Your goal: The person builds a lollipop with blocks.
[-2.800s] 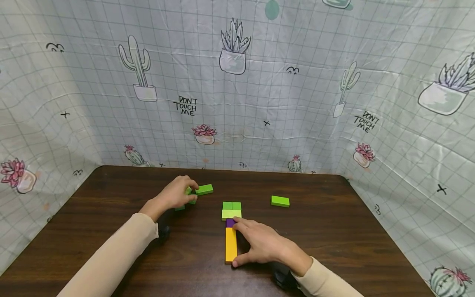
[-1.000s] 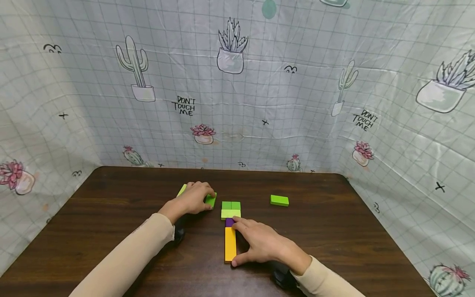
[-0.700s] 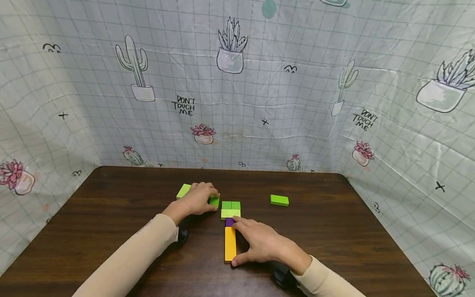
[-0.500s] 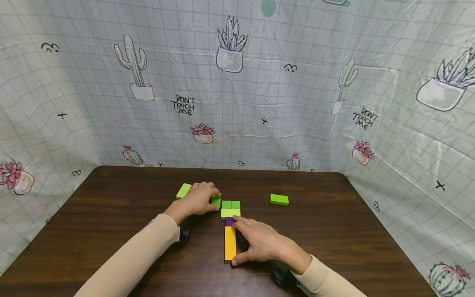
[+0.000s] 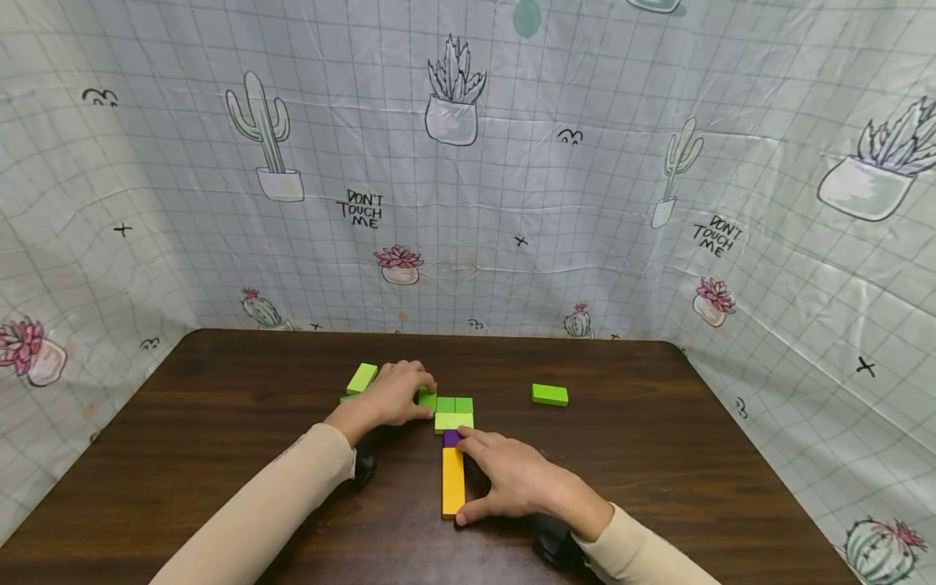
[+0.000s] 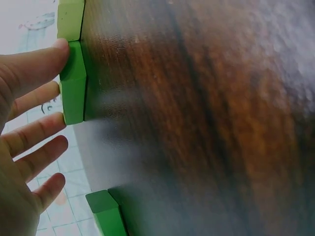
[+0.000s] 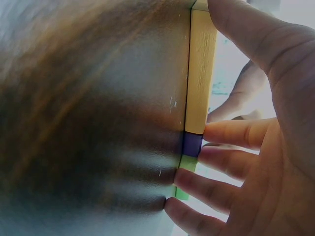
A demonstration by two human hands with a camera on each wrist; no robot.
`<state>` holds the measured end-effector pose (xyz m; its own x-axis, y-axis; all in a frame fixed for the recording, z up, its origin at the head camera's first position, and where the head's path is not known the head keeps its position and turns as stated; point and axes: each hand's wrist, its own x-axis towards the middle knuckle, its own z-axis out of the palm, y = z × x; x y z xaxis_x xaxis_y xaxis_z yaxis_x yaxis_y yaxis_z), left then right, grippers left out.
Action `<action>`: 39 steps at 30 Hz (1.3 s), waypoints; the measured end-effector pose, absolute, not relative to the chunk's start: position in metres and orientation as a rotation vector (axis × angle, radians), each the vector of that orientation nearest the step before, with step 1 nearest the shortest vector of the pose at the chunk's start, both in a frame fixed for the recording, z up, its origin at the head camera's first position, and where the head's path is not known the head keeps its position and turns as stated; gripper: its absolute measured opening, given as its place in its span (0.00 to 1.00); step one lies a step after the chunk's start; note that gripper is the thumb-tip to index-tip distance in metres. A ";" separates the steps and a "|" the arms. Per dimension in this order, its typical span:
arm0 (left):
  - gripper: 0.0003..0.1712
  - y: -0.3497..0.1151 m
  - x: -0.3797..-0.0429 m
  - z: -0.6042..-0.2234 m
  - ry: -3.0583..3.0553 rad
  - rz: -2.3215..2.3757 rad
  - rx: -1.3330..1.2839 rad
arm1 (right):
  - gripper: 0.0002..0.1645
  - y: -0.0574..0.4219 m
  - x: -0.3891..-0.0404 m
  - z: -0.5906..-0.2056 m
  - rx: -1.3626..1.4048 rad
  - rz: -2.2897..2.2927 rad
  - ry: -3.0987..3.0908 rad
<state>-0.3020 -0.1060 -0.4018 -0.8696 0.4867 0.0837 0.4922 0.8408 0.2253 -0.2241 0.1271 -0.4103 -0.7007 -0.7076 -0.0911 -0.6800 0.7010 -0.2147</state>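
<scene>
In the head view a row lies on the table: an orange block (image 5: pixel 453 483), a small purple block (image 5: pixel 452 439), a yellow-green block (image 5: pixel 454 422) and a pair of green blocks (image 5: pixel 455 405). My left hand (image 5: pixel 392 395) pinches another green block (image 5: pixel 427 399) between thumb and fingers, against the left side of that pair. This block (image 6: pixel 74 93) shows well in the left wrist view. My right hand (image 5: pixel 515 478) rests along the right of the row, its thumb at the orange block's near end and its outstretched fingertips touching around the purple block (image 7: pixel 192 144).
Behind my left hand lie a light green block (image 5: pixel 362 379) and a partly hidden darker green block (image 5: pixel 348 398). A bright green block (image 5: pixel 550 395) lies alone at the right. A printed curtain (image 5: pixel 512 203) hangs behind the brown table (image 5: pixel 643 455).
From the loose blocks at the left, my left hand has moved right with a green block until it meets the green pair. My right hand has stayed in place.
</scene>
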 end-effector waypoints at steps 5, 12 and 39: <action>0.21 -0.106 -0.302 -0.402 -2.982 -0.386 -0.798 | 0.59 0.127 -0.224 -0.410 -1.127 -0.248 2.746; 0.21 -0.106 -0.302 -0.402 -2.981 -0.392 -0.793 | 0.59 0.127 -0.224 -0.410 -1.129 -0.250 2.744; 0.21 -0.107 -0.303 -0.402 -2.991 -0.445 -0.800 | 0.45 0.154 -0.245 -0.393 -1.132 -0.438 2.838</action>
<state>-0.3025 -0.1070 -0.4024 -0.8692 0.4870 0.0854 0.4908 0.8287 0.2689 -0.2452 0.1541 -0.3931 -0.7297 -0.6817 0.0533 -0.6660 0.6911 -0.2807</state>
